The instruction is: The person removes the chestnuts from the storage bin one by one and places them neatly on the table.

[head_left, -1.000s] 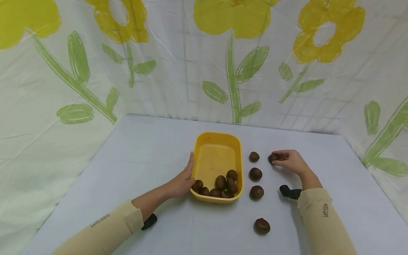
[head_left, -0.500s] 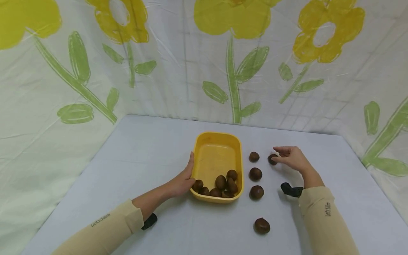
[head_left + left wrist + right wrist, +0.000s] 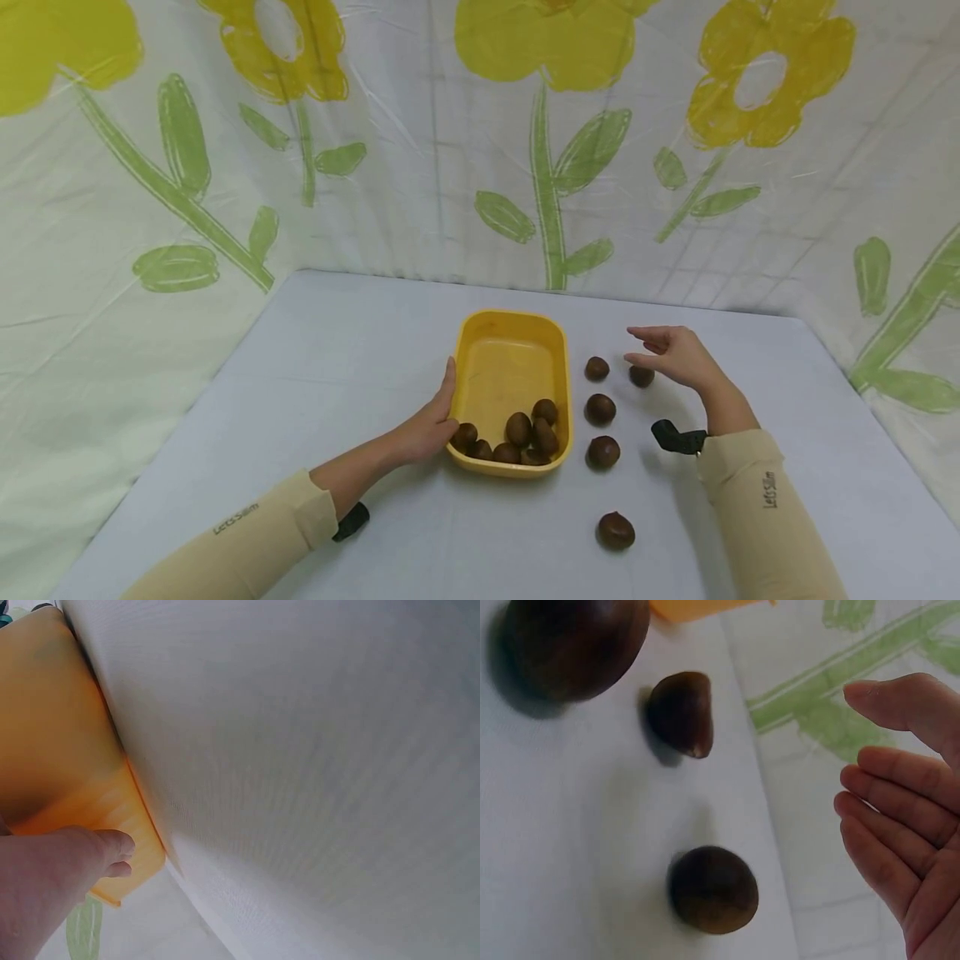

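My left hand [image 3: 426, 429] holds the left side of a yellow plastic tub [image 3: 487, 367], its thumb at the rim and its fingers along the outer wall [image 3: 112, 844]. Several brown chestnuts [image 3: 518, 429] lie gathered at the tub's near end. My right hand [image 3: 671, 354] hovers with thumb and fingers apart and nothing between them. Just below it, partly covered in the head view, sits a chestnut [image 3: 642, 377]; the right wrist view shows this chestnut [image 3: 714, 889] lying apart from the fingers [image 3: 881, 862]. To its left is another chestnut [image 3: 597, 368].
Right of the tub, more chestnuts stand in a column: one chestnut [image 3: 600, 409], a second chestnut [image 3: 603, 452] and a chestnut [image 3: 616, 531] nearer the front. A white cloth covers the table [image 3: 360, 350]. Behind it hangs a curtain [image 3: 405, 208] with painted flowers.
My right hand has let go of the chestnut at the far right, then lifted and shifted slightly left and away from me. The left hand and the tub have stayed put.
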A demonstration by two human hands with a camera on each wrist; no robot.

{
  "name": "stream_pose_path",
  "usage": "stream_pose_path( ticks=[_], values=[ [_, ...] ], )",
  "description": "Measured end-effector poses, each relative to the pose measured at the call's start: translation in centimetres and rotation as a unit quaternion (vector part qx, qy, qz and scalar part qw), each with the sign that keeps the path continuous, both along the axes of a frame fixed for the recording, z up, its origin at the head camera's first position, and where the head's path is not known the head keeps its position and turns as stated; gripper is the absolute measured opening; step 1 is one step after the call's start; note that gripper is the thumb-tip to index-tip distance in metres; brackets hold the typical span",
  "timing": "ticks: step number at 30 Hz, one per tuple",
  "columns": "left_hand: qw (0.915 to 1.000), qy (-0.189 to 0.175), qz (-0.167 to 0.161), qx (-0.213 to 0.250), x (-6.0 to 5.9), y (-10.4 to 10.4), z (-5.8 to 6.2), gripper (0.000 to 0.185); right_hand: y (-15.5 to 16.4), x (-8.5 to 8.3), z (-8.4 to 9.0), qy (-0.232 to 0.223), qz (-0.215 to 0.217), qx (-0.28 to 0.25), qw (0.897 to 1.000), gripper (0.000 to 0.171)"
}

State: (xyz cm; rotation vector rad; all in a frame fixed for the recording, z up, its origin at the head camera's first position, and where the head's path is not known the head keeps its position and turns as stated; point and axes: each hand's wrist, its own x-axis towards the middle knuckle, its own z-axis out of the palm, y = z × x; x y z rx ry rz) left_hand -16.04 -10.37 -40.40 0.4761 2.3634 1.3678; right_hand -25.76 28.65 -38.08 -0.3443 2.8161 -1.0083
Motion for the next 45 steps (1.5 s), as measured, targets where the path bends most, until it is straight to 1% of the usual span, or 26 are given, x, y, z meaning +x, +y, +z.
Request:
stream_pose_path(
  ticks=[2, 3, 8, 17, 23, 28, 32, 40, 45],
  values=[
    [1.0000, -0.002, 0.004, 0.000, 0.1, 0.0, 0.0, 0.085, -0.6, -0.1, 0.6, 0.003, 0.003, -0.003, 1.000, 0.068],
    [1.0000, 0.000, 0.005, -0.001, -0.2, -0.1, -0.5, 0.086, -0.9, 0.0, 0.9, 0.004, 0.006, -0.003, 1.000, 0.069],
    [1.0000, -0.007, 0.005, -0.001, -0.1, 0.0, -0.4, 0.085, -2.3, 0.1, 2.0, 0.008, 0.025, -0.012, 1.000, 0.069],
    [1.0000, -0.007, 0.005, 0.000, -0.1, 0.0, -0.3, 0.085, -4.2, 0.5, 2.7, 0.024, 0.067, -0.022, 0.997, 0.064],
    [1.0000, -0.008, 0.003, -0.001, -0.1, -0.1, -0.3, 0.085, -5.8, 1.0, 3.4, 0.023, 0.096, -0.021, 0.995, 0.063],
    [0.9999, -0.009, 0.005, 0.000, -0.1, 0.0, -0.3, 0.086, -6.8, 1.0, 3.6, 0.031, 0.115, -0.025, 0.993, 0.061],
    [1.0000, -0.009, 0.004, 0.001, -0.2, -0.1, -0.4, 0.086, -7.7, 1.0, 3.8, 0.028, 0.128, -0.032, 0.991, 0.060],
    [0.9999, -0.008, -0.003, 0.007, -0.3, -0.1, -0.4, 0.085, -10.4, 0.9, 4.1, 0.001, 0.163, -0.051, 0.985, 0.059],
    [0.9999, 0.002, -0.009, 0.009, -0.3, -0.1, -0.5, 0.084, -12.0, 0.9, 4.2, 0.011, 0.185, -0.058, 0.981, 0.056]
  ],
)
